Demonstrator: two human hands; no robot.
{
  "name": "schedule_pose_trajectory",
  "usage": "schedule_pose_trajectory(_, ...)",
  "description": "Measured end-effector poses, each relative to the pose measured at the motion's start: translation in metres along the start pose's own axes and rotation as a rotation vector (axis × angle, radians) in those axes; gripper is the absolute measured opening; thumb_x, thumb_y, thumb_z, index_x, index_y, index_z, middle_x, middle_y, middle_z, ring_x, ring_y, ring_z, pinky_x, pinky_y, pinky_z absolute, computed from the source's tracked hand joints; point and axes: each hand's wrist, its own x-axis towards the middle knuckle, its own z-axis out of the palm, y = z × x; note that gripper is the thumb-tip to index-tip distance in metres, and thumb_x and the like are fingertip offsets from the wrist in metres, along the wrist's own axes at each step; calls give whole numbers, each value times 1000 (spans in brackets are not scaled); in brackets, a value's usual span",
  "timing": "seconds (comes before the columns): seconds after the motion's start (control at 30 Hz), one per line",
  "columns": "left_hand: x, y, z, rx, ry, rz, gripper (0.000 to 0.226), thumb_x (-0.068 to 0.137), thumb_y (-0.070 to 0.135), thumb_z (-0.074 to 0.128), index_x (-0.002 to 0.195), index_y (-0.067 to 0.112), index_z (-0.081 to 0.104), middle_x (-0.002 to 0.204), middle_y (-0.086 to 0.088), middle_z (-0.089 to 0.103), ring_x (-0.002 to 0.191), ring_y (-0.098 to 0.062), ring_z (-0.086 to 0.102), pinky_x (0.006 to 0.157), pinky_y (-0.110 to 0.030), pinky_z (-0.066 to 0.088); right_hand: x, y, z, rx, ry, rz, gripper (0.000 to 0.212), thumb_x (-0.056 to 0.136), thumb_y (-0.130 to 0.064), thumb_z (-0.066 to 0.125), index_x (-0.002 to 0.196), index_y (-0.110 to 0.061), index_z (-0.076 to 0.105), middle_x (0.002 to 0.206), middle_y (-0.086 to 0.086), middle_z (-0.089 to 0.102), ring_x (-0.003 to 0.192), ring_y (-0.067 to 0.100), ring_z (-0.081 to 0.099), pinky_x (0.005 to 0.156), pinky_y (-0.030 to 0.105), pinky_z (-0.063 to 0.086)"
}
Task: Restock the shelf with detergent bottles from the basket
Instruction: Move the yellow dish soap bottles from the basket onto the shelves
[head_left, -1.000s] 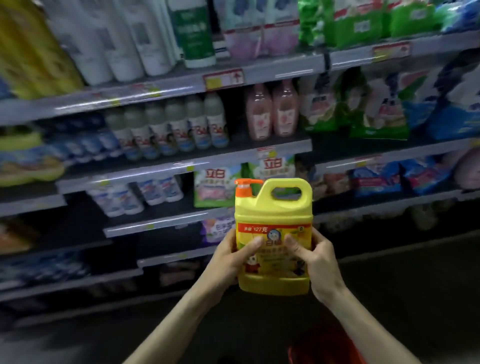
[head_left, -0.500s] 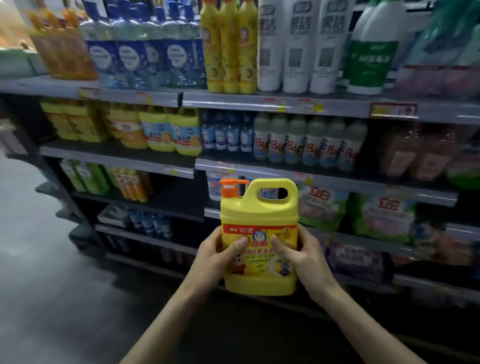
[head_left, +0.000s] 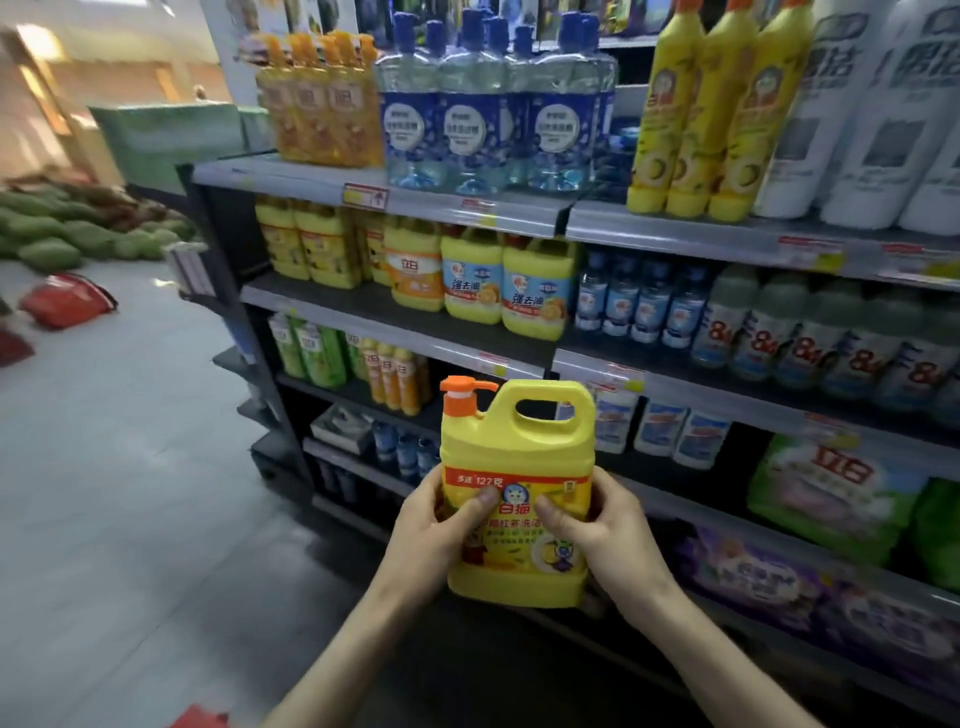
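Note:
A yellow detergent bottle (head_left: 519, 447) with an orange pump cap and a built-in handle is held upright in front of the shelf unit (head_left: 395, 317). My left hand (head_left: 434, 525) grips its left side and my right hand (head_left: 605, 525) its right side, thumbs on the label. Similar yellow jugs (head_left: 309, 249) stand at the left of the second shelf, with blue-labelled yellow jugs (head_left: 506, 286) beside them. A red corner at the bottom edge (head_left: 200, 719) may be the basket; most of it is out of view.
The top shelf carries orange bottles (head_left: 317, 98), blue bottles (head_left: 483, 109) and tall yellow bottles (head_left: 717, 104). Green and orange bottles (head_left: 358, 358) fill the third shelf. Grey floor (head_left: 130, 467) lies left, with red bags (head_left: 67, 301) and green produce (head_left: 67, 234) beyond.
The view has swung left along the shelves, from the bagged goods to the section with yellow jugs. Both hands keep the same grip on the bottle.

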Motion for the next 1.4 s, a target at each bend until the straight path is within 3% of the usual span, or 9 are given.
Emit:
schedule_pose_trajectory(0.1, 20, -6, -22, 2, 43, -5, 42, 92, 30, 73, 131, 17, 65, 121, 1, 78, 113, -15, 74, 91, -30, 61, 33, -1, 17, -20, -56, 2, 52, 84, -31, 84, 131, -24, 63, 119, -10, 78, 110, 10, 75, 86, 30, 64)
schedule_pose_trajectory(0.27, 64, -11, -54, 39, 161, -10, 43, 89, 34, 75, 128, 18, 67, 117, 5, 79, 109, -10, 74, 87, -25, 60, 101, 4, 42, -56, -151, 15, 56, 84, -33, 84, 134, -25, 61, 122, -9, 77, 112, 10, 74, 94, 40, 63)
schedule_pose_trajectory(0.4, 102, -9, -75, 74, 271, 8, 42, 89, 34, 76, 128, 20, 67, 116, 9, 78, 107, -5, 73, 83, -18, 58, 158, 3, 61, -55, -225, -16, 56, 83, -34, 85, 133, -25, 61, 122, -9, 76, 113, 10, 74, 95, 40, 62)
schedule_pose_trajectory(0.6, 158, 2, -115, 162, 394, 16, 56, 84, 59, 80, 130, 32, 64, 119, 14, 76, 112, -4, 71, 100, -37, 59, 246, -4, 91, -196, -355, -124, 62, 84, -59, 82, 135, -37, 55, 126, -16, 71, 116, 5, 69, 93, 35, 62)
schedule_pose_trajectory(0.83, 201, 11, -181, 268, 480, 71, 82, 69, 83, 75, 135, 39, 59, 122, 20, 73, 118, -4, 68, 105, -41, 57, 316, -11, 150, -285, -421, -225, 66, 85, -61, 78, 140, -43, 47, 131, -22, 65, 120, -2, 63, 97, 31, 58)
schedule_pose_trajectory(0.97, 223, 9, -230, 295, 451, 60, 65, 75, 73, 74, 131, 43, 59, 122, 22, 72, 119, -2, 67, 104, -34, 55, 340, -8, 195, -291, -368, -277, 60, 89, -49, 80, 139, -39, 50, 127, -25, 65, 118, -5, 63, 92, 25, 58)
schedule_pose_trajectory(1.2, 267, 10, -326, 310, 346, 104, 50, 85, 57, 71, 130, 40, 60, 115, 33, 70, 111, 8, 66, 91, -18, 54, 377, -16, 276, -329, -221, -337, 49, 91, -36, 82, 129, -45, 53, 119, -27, 67, 112, -2, 66, 89, 30, 62)
schedule_pose_trajectory(1.3, 290, 15, -364, 320, 270, 113, 48, 85, 54, 73, 130, 39, 62, 116, 27, 72, 113, 5, 67, 94, -20, 54, 389, -20, 303, -335, -152, -344, 53, 90, -38, 83, 134, -41, 52, 123, -21, 68, 115, 0, 66, 90, 30, 61)
schedule_pose_trajectory(1.4, 316, 16, -396, 355, 185, 118, 35, 93, 38, 78, 126, 37, 65, 115, 22, 75, 111, 3, 68, 96, -26, 55, 401, -21, 326, -353, -64, -350, 56, 90, -35, 84, 135, -37, 50, 123, -21, 67, 115, -1, 66, 88, 23, 60)
